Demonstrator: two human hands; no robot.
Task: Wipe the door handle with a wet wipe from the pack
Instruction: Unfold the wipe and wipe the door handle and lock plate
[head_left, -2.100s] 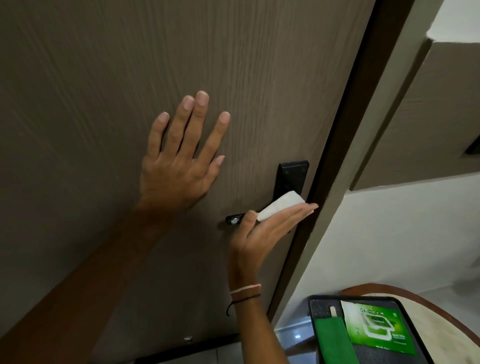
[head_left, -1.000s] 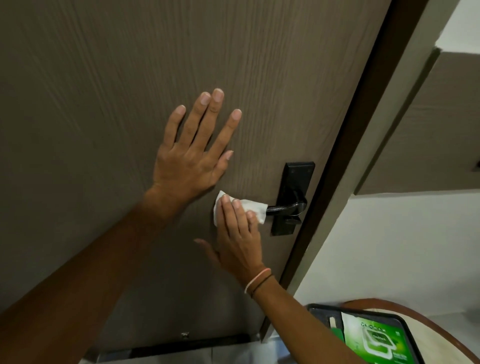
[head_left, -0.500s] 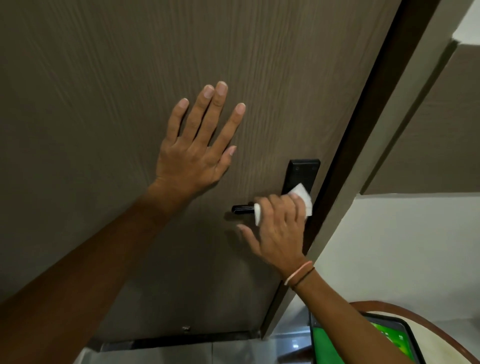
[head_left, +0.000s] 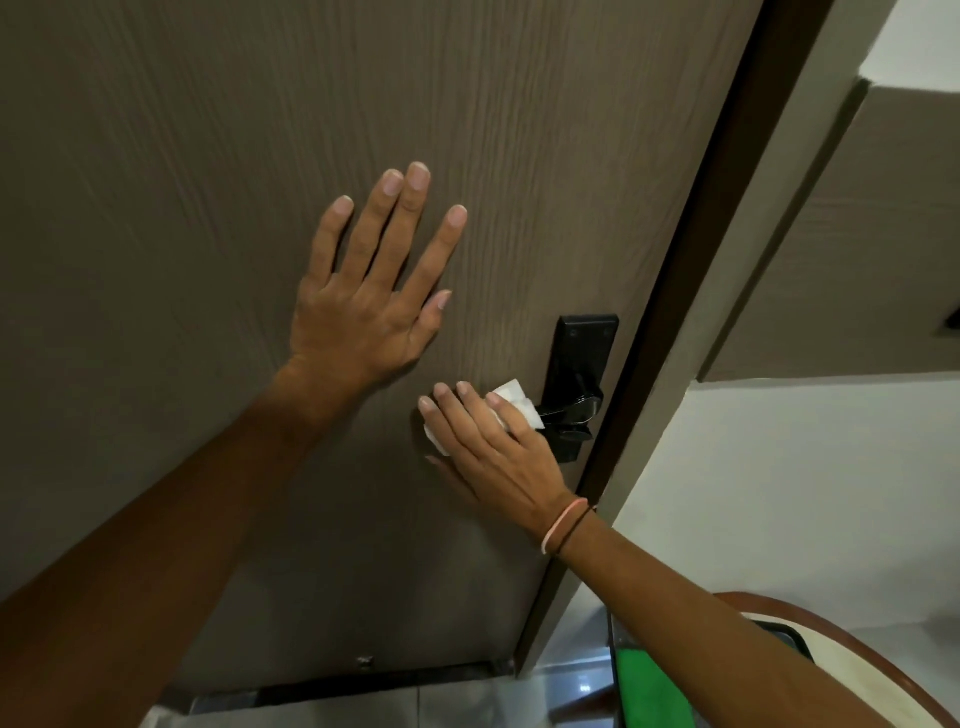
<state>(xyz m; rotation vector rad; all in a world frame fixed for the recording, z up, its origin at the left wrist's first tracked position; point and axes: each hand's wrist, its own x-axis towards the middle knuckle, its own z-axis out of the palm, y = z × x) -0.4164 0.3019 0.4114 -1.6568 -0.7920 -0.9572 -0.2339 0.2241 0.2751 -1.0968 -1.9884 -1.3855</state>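
Note:
A black lever door handle (head_left: 574, 408) on a black backplate (head_left: 584, 358) sits near the right edge of the brown door (head_left: 208, 208). My right hand (head_left: 488, 452) wraps a white wet wipe (head_left: 514, 402) around the free left end of the lever, which the wipe and fingers hide. My left hand (head_left: 374, 291) lies flat on the door, fingers spread, up and left of the handle. The pack of wipes is hidden behind my right forearm.
The dark door frame (head_left: 691, 291) runs along the door's right edge, with a white wall (head_left: 779, 493) beyond. At lower right a round wooden-rimmed table (head_left: 878, 660) carries a black tray (head_left: 779, 631) with a green cloth (head_left: 649, 686).
My right hand slid the wipe left along the lever from the backplate end to the free end. My left hand stayed flat on the door.

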